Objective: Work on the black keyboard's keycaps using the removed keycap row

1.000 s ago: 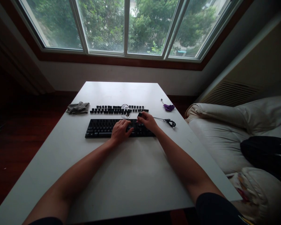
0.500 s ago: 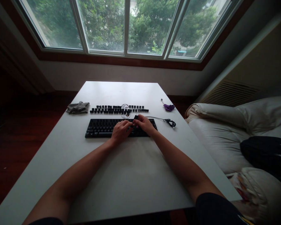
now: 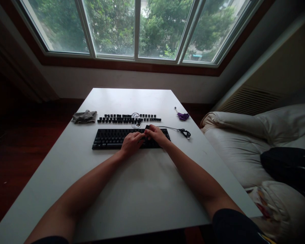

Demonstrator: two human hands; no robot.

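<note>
A black keyboard (image 3: 109, 139) lies on the white table, its right part partly covered by my hands. My right hand (image 3: 156, 135) is closed, pinching a small black piece (image 3: 147, 127) above the keyboard; its exact kind is too small to make out. Over the middle of the keyboard rests my left hand (image 3: 132, 141), fingers bent together and tips meeting those of my right hand. Whatever the left fingertips may hold is hidden. Behind the keyboard stand rows of loose black keycaps (image 3: 119, 120), with thin round loops (image 3: 135, 115) among them.
A grey cloth (image 3: 85, 117) lies at the table's left edge. On the right are a purple cloth (image 3: 183, 116), a small brush-like stick (image 3: 176, 109) and a bundled black cable (image 3: 185, 133). A pale sofa (image 3: 226, 142) with a dark bag (image 3: 289, 166) stands beside the white table (image 3: 132, 200).
The small black piece in my right hand has turned slightly, and thin wires seen above it earlier are harder to see. Left fingertips have shifted a little to the right.
</note>
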